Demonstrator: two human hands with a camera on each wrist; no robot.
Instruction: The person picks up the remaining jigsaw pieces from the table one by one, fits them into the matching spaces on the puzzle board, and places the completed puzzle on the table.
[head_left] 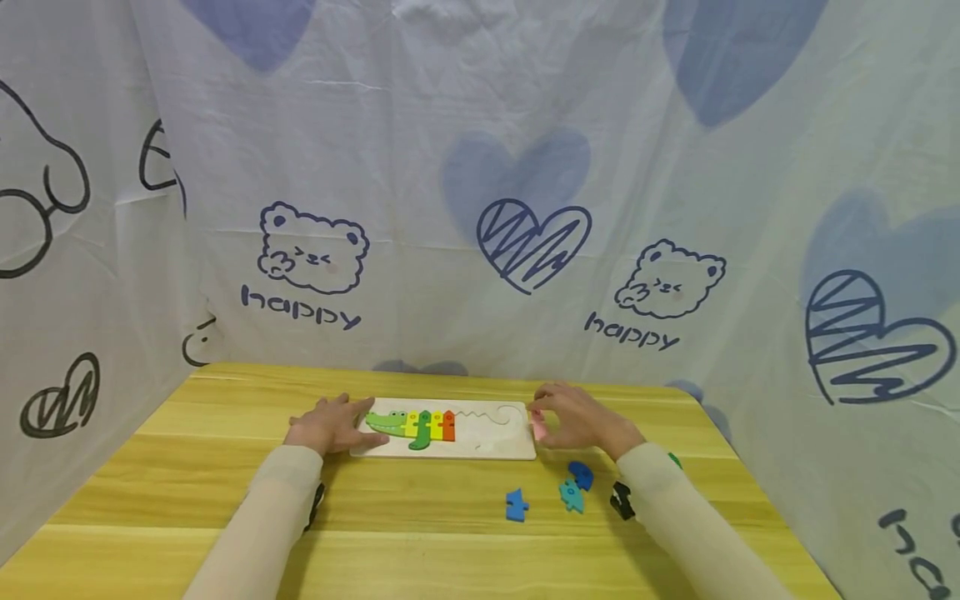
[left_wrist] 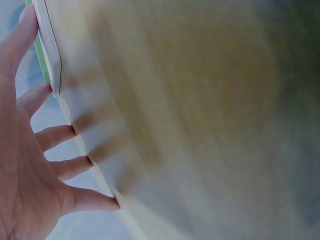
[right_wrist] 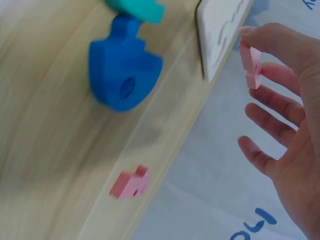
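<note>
A pale wooden puzzle board lies flat, its left part filled by a green crocodile head and yellow, green and orange-red pieces. To its right, a wavy outline and a spiral show on bare wood. My left hand spans the board's left end with fingers spread, the thumb on the board; in the left wrist view its other fingertips touch the board's corner and the tabletop. My right hand, at the board's right end, pinches a pink puzzle piece between thumb and fingers, above the table.
Nearer me lie a blue piece, a teal piece and a dark blue piece. Another pink piece rests on the table. Part of a green piece shows beyond my right sleeve. Printed cloth hangs behind the table.
</note>
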